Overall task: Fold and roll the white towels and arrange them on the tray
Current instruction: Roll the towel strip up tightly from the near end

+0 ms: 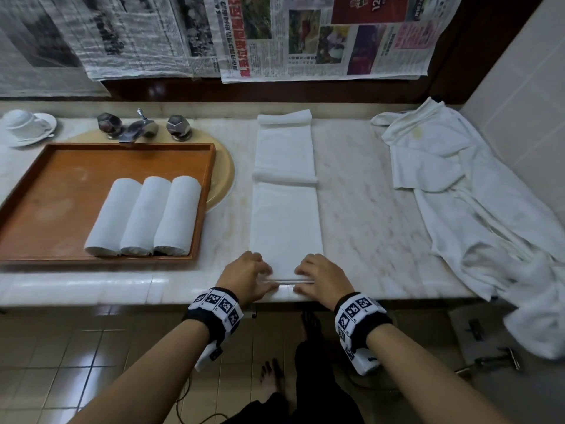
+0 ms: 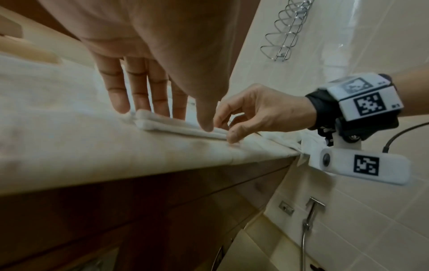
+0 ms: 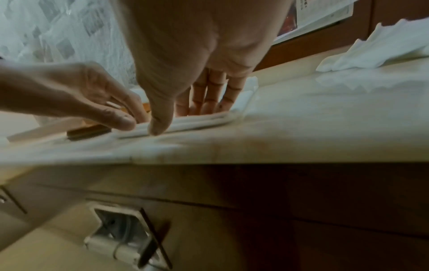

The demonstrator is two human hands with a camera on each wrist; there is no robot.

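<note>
A white towel point(image 1: 286, 221) folded into a long narrow strip lies on the marble counter point(image 1: 367, 209), running away from me, with a crosswise ridge halfway along. Its near end sits at the counter's front edge. My left hand point(image 1: 247, 275) and right hand point(image 1: 318, 275) both hold that end, fingers on top and thumbs at the edge. The left wrist view shows my left fingers point(image 2: 139, 91) over the layered towel edge point(image 2: 176, 126) and my right hand point(image 2: 255, 110) pinching it. A brown wooden tray point(image 1: 76, 179) at the left holds three rolled white towels point(image 1: 143, 215) side by side.
A heap of unfolded white towels point(image 1: 458, 185) covers the counter's right end and hangs over its edge. The tray rests over a basin point(image 1: 226, 169) with a chrome tap point(image 1: 137, 127) behind it. A cup and saucer point(image 1: 24, 123) stand far left. Newspaper point(image 1: 305, 35) covers the wall.
</note>
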